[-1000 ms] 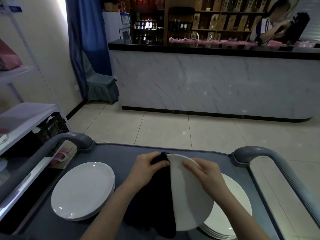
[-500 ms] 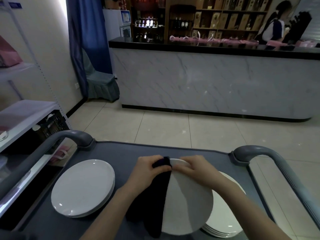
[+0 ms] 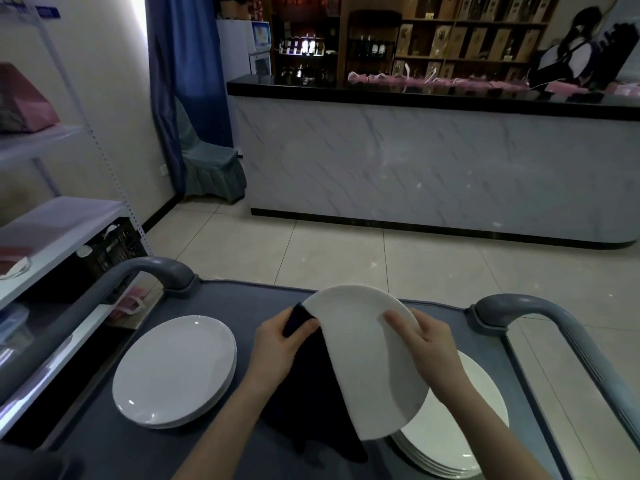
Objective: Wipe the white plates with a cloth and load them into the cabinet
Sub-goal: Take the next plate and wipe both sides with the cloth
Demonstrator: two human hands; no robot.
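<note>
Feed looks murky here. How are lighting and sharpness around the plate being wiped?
Head view: dim overall, light blown out beside the blue curtain; held plate, left hand and right hand fairly sharp; shadow on its lower right; small glints on the left plate stack; background person blurred.

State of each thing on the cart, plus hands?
Held plate: lifted, tilted, in both hands.
Cloth: pinched against plate's left edge, hanging.
Left stack: flat on cart, untouched.
Right stack: flat, partly behind held plate.
Left hand: grips cloth.
Right hand: holds plate's right rim.
</note>
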